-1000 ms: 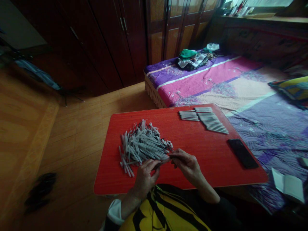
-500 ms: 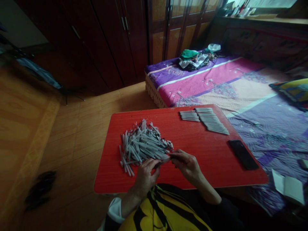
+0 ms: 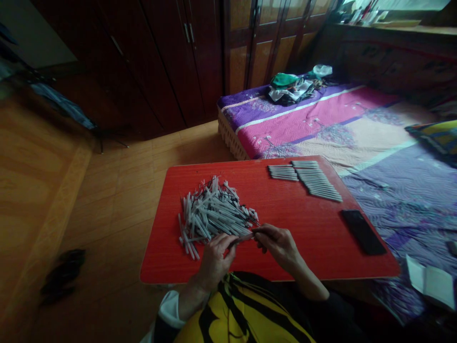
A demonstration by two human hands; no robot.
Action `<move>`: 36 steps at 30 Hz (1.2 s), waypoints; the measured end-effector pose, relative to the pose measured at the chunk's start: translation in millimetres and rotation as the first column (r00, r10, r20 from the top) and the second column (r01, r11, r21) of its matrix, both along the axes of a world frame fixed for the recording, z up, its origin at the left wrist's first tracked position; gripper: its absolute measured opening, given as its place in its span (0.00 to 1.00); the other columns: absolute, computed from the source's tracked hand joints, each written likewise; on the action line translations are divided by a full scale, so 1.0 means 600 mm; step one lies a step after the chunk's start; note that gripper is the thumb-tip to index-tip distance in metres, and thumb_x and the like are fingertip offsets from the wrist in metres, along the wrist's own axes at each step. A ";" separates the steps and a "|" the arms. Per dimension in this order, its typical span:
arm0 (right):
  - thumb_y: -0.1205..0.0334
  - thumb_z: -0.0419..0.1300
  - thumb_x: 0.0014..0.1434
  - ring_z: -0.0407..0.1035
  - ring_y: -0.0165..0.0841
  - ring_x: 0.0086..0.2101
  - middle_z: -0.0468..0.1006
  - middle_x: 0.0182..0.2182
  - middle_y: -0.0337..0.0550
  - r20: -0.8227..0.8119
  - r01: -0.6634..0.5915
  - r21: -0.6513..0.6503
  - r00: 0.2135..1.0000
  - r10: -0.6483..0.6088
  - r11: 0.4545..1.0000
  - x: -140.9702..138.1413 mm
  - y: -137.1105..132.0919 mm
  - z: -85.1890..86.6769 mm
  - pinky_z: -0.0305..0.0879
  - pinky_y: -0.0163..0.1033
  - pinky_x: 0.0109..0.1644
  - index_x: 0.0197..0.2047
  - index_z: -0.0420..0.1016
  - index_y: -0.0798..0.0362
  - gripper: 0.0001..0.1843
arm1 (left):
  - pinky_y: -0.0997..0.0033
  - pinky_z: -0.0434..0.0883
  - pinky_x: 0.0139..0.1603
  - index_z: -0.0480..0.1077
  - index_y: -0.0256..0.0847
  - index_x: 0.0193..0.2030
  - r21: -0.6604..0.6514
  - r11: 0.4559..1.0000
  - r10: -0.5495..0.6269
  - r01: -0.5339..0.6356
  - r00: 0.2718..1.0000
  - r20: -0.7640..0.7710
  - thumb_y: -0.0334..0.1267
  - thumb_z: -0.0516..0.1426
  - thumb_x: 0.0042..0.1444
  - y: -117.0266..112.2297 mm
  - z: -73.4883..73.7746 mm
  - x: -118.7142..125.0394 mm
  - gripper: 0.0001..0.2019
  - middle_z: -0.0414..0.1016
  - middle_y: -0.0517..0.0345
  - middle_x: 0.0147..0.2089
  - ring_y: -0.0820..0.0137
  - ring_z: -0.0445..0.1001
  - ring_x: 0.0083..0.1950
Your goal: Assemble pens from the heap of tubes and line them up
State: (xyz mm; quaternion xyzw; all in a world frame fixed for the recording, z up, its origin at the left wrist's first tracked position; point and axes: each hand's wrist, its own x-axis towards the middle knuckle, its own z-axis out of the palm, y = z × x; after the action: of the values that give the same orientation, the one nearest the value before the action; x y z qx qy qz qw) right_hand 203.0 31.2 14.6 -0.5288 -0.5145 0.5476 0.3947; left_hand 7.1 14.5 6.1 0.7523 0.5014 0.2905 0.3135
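My left hand (image 3: 216, 259) pinches one end of a slim pale pen-like tube (image 3: 245, 237) just above the front of the table. On the tube's other end, the fingers of my right hand (image 3: 277, 243) are closed, around what looks like a dark tip; the detail is too small to make out. Just beyond both hands lies a loose heap of pale tubes (image 3: 210, 214) mixed with thin dark pieces. At the far right, pale pen-like sticks with dark ends (image 3: 317, 180) lie side by side in two neat rows.
The red table (image 3: 285, 214) has rounded corners. A black phone (image 3: 363, 232) lies near its right edge. Behind and to the right is a bed (image 3: 321, 128) with clothes (image 3: 291, 88) and an open notebook (image 3: 430, 281). Dark wardrobes (image 3: 171, 62) stand at the back.
The view has shifted slightly. Both hands keep their grip on the tube, and the right fingers have curled a little differently at its end. The heap and rows look the same.
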 end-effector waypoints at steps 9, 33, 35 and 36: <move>0.63 0.54 0.56 0.68 0.27 0.23 0.72 0.26 0.42 0.146 -0.119 0.191 0.985 0.091 0.974 -0.003 -0.002 0.017 0.65 0.30 0.23 0.35 0.77 0.55 0.10 | 0.72 0.67 0.44 0.70 0.42 0.46 -0.150 0.988 -0.014 0.031 0.993 0.113 0.34 0.50 0.60 0.000 0.006 0.007 0.11 0.74 0.54 0.40 0.69 0.71 0.42; 0.61 0.58 0.54 0.68 0.27 0.22 0.73 0.26 0.41 0.039 -0.091 0.192 0.996 0.085 0.977 0.002 -0.001 0.037 0.68 0.31 0.22 0.33 0.75 0.54 0.07 | 0.76 0.67 0.38 0.70 0.39 0.41 -0.319 0.947 0.066 0.016 0.967 0.245 0.32 0.51 0.57 0.000 0.037 0.010 0.09 0.75 0.55 0.37 0.71 0.72 0.38; 0.62 0.57 0.55 0.68 0.27 0.22 0.72 0.26 0.41 0.052 -0.113 0.215 0.993 0.105 0.970 0.004 -0.001 0.040 0.68 0.31 0.22 0.33 0.74 0.54 0.06 | 0.76 0.67 0.36 0.70 0.39 0.42 -0.355 0.934 0.060 0.043 0.960 0.274 0.32 0.51 0.57 0.000 0.039 0.010 0.09 0.75 0.56 0.36 0.71 0.72 0.36; 0.62 0.57 0.55 0.68 0.27 0.23 0.73 0.26 0.42 0.059 -0.121 0.229 0.992 0.111 0.966 0.005 0.000 0.042 0.68 0.31 0.22 0.34 0.74 0.54 0.06 | 0.76 0.67 0.35 0.70 0.39 0.42 -0.370 0.928 0.059 0.053 0.957 0.284 0.32 0.51 0.57 0.001 0.041 0.010 0.09 0.75 0.56 0.34 0.71 0.71 0.35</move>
State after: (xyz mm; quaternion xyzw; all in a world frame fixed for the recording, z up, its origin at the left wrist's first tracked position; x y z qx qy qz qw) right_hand 205.7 31.0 39.6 -0.4605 -0.6140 0.4935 0.4091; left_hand 13.0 14.8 30.5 0.6272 0.4972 0.2975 0.5204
